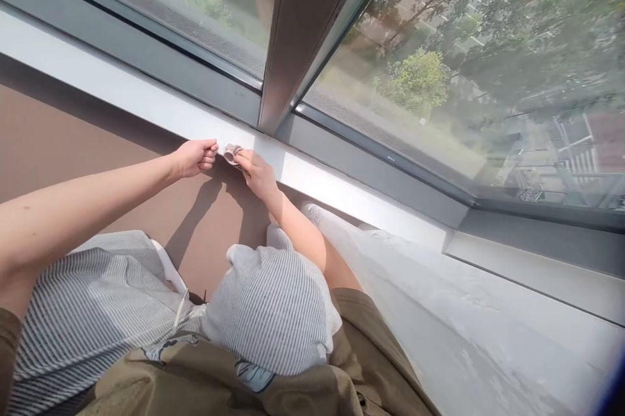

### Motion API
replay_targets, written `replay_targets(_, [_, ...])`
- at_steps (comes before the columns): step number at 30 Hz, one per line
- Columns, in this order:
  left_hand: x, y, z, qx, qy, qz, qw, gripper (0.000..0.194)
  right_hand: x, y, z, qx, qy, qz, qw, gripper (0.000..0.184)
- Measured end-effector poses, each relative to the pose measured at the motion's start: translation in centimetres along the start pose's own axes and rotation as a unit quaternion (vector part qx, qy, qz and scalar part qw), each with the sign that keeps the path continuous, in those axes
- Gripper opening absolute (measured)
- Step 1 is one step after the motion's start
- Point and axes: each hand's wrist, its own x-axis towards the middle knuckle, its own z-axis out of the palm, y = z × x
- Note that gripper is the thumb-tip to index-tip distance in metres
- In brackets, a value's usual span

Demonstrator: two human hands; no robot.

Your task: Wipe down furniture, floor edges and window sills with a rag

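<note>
1. Folded cloth (233, 154): long axis along the white window sill (146, 94), one end toward the left hand (195, 157).
2. Right hand (256, 172): narrow grip, cloth held against the sill.
3. Left fingers (209, 154): loosely curled, empty, just beside the cloth.

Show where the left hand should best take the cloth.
Likely by the cloth's free left end, coming from the left: the right hand covers its other end against the white sill, and the left hand is already beside it.
</note>
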Motion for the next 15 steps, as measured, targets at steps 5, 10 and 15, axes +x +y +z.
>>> replay_targets(5, [-0.5, 1.0, 1.5, -0.018, -0.03, 0.036, 0.999, 0.038, -1.3, -1.2, -1.0, 0.276, 0.136, 0.165, 0.937, 0.033])
replay_targets(10, [-1.1, 1.8, 3.3, -0.017, -0.05, 0.072, 0.996, 0.029, -2.1, -1.1, -2.5, 0.436, 0.209, 0.234, 0.844, 0.045])
replay_targets(15, [-2.3, 1.7, 5.6, 0.062, -0.06, 0.091, 0.992, 0.02, -1.9, -1.8, -3.9, 0.439, 0.252, 0.225, 0.833, 0.043])
